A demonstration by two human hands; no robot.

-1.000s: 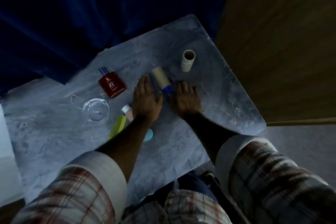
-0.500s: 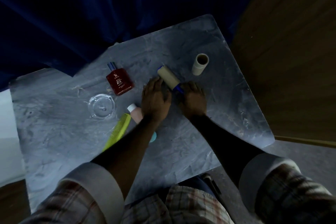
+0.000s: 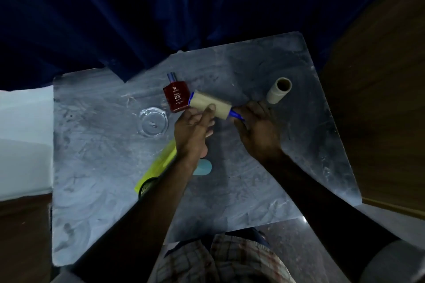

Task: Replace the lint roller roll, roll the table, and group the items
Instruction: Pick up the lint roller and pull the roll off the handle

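Observation:
The lint roller (image 3: 210, 104), a beige roll on a blue handle, is lifted just above the grey marble table (image 3: 264, 179). My left hand (image 3: 194, 128) grips the roll, thumb on top. My right hand (image 3: 258, 128) is closed around the blue handle at the roll's right end. A second roll (image 3: 278, 91), pale with a hollow core, lies at the back right of the table, just beyond my right fingers.
A red perfume bottle (image 3: 176, 97) lies left of the roller. A clear glass ashtray (image 3: 153, 122) sits further left. A yellow-green comb (image 3: 158, 165) and a light blue object (image 3: 203, 167) lie partly under my left forearm. Blue curtain behind, wooden panel on the right.
Both hands rested flat beside the roller lying on the table. They have now taken hold of it, left on the roll and right on the handle, and raised it.

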